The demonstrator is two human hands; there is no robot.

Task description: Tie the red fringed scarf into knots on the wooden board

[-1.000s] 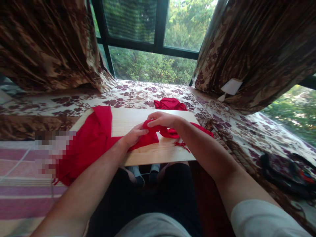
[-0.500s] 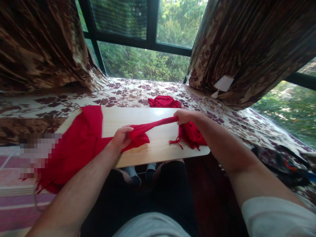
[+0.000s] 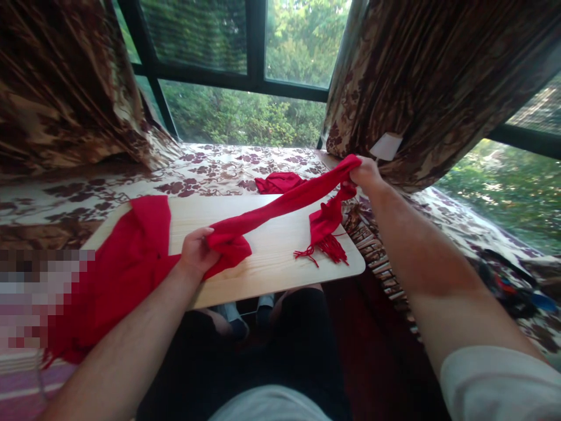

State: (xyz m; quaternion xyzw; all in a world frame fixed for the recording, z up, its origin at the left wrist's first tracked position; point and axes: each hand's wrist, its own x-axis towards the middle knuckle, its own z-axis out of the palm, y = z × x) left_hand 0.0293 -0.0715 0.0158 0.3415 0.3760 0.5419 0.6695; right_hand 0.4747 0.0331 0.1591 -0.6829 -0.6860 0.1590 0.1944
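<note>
A: Quick, left hand?
B: Left hand (image 3: 198, 251) has its fingers curled round the red scarf (image 3: 287, 200), thumb on top, over the table (image 3: 276, 260). Can't tell if the knuckles touch the wood.
A: Right hand?
B: Right hand (image 3: 366, 173) pinches the scarf too, raised near the table's far right corner. Narrow grip, cloth bunched in it; fingers partly hidden.
A: Scarf between them?
B: Long narrow strip, slanting up from left hand to right, clear of the tabletop. Small folded flap beside the left hand.
A: Ends?
B: Short piece hangs below the right hand, fringe (image 3: 335, 250) lying on the wood. Wide red cloth spreads left, past the table's left edge. Pixelated patch over there, details lost.
A: Behind the table?
B: Red bundle (image 3: 280, 182) on the floral cover (image 3: 201, 166). Can't tell if it joins the scarf.
A: Surroundings?
B: White lampshade (image 3: 386, 146) beyond the right hand, patterned curtain (image 3: 416, 76) behind it, window (image 3: 245, 114) ahead, striped cloth (image 3: 17, 386) low on the left.
</note>
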